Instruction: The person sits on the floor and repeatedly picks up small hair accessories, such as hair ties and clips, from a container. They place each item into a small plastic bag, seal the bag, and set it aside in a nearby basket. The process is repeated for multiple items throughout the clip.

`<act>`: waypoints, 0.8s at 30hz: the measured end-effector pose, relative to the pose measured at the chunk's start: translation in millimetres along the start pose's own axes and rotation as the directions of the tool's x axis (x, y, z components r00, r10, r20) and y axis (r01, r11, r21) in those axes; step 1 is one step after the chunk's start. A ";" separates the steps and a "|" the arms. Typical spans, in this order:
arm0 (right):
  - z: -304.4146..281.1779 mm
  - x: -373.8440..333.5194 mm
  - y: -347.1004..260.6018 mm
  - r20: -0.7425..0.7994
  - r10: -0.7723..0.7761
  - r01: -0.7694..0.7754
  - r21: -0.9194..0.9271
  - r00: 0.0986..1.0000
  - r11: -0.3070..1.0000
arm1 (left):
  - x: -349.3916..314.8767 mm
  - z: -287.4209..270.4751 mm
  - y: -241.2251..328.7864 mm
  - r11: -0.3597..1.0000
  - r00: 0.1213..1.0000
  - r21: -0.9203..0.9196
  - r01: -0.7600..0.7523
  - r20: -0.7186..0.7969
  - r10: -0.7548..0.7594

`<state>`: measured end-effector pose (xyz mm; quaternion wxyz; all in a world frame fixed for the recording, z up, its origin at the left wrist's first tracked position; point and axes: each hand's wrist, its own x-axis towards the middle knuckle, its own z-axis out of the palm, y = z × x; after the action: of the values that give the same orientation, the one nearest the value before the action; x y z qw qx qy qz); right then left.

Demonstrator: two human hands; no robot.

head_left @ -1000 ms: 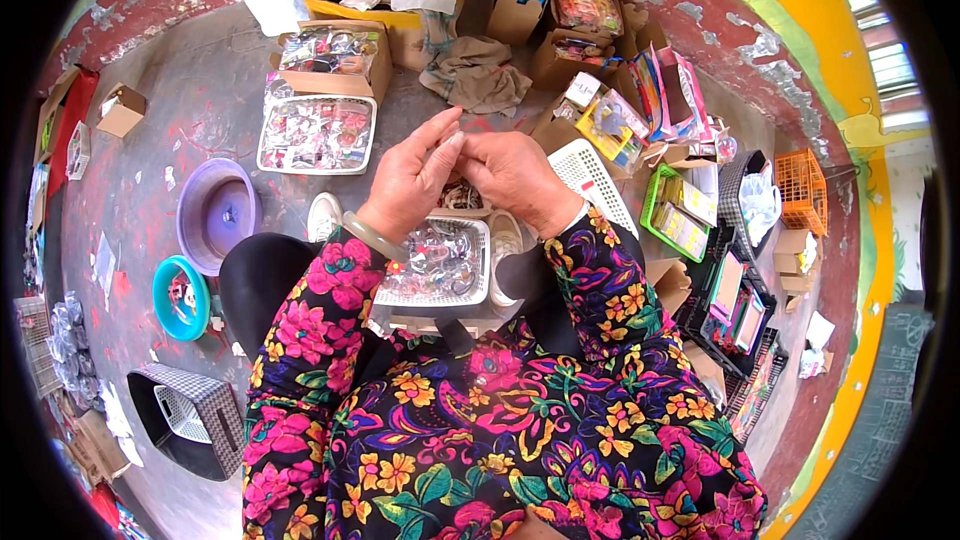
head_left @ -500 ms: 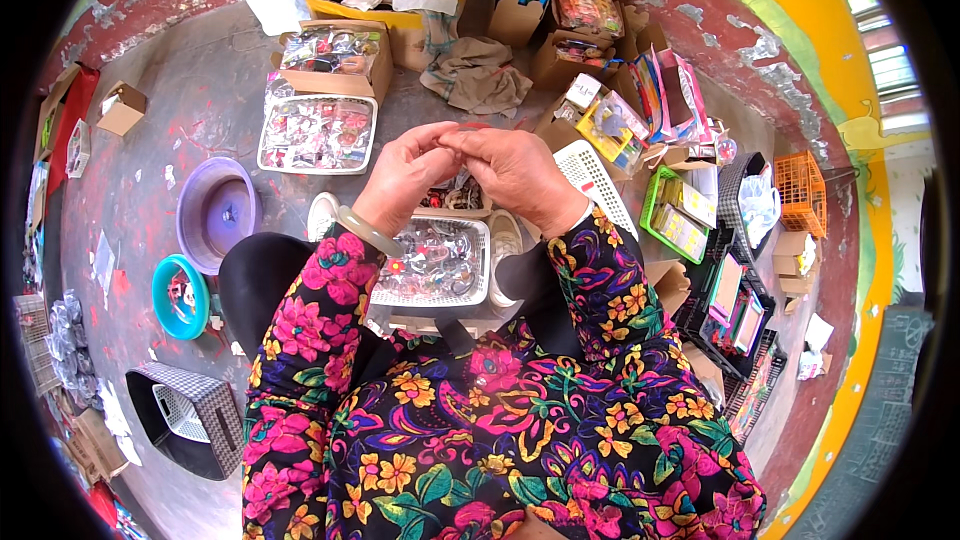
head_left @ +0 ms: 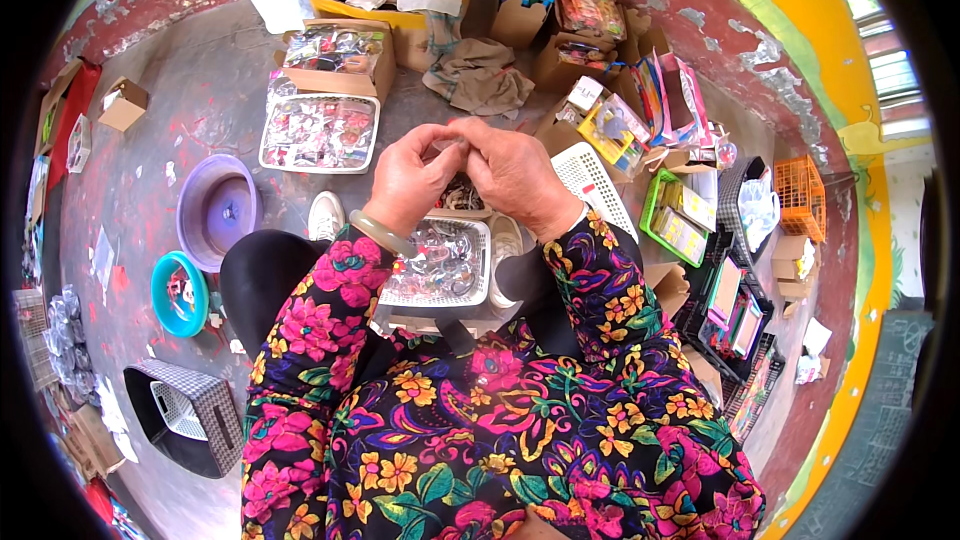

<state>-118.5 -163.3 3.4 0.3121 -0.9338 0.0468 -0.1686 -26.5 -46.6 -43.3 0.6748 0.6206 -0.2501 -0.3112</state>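
My left hand (head_left: 412,178) and my right hand (head_left: 515,175) meet at the fingertips in front of me, raised above the baskets. Fingers of both are curled and pinched together; whatever lies between them is too small or hidden to name. A pale bangle (head_left: 383,234) circles my left wrist. Below the hands stands a white basket (head_left: 484,280) of small clear-wrapped items. Just beyond it, partly covered by my hands, a box of small dark and coloured pieces (head_left: 460,197) shows.
Farther off sit another white basket of packets (head_left: 318,133) and a carton of packaged goods (head_left: 336,48). A purple basin (head_left: 219,213) and a turquoise basin (head_left: 180,294) are at left. On the right are a green basket (head_left: 672,216) and an orange crate (head_left: 801,198).
Both hands stay together. My left hand has shifted slightly right, its thumb now more raised, and the reddish strand seen above the fingers earlier no longer shows.
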 end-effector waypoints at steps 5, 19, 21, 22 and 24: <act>7.6 -0.1 -7.5 0.005 -0.039 0.039 0.010 0.999 0.999 | 2.9 -6.2 -8.4 0.998 0.999 -0.057 0.022 -0.037 -0.024; 21.3 6.2 -18.6 -0.078 -0.301 0.301 -0.014 0.950 0.953 | 8.0 -26.4 -5.3 0.998 0.959 -0.027 -0.056 -0.281 0.046; 19.4 9.9 -15.9 -0.307 -0.244 0.282 0.087 0.920 0.955 | 5.8 -29.7 7.4 0.996 0.958 -0.074 -0.044 -0.285 0.021; 21.8 11.9 -7.3 -0.391 -0.120 0.199 0.168 0.912 0.965 | 3.3 -32.8 14.2 0.989 0.960 -0.131 -0.066 -0.280 0.026; 20.4 20.9 9.1 -0.394 0.048 0.045 0.226 0.918 0.973 | -0.7 -40.8 24.8 0.970 0.958 -0.198 -0.141 -0.274 0.083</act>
<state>-91.7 -163.1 -11.3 0.4023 -0.8377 0.0898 -0.3582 5.3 -17.3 -23.0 0.7821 0.5643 -0.1579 -0.2121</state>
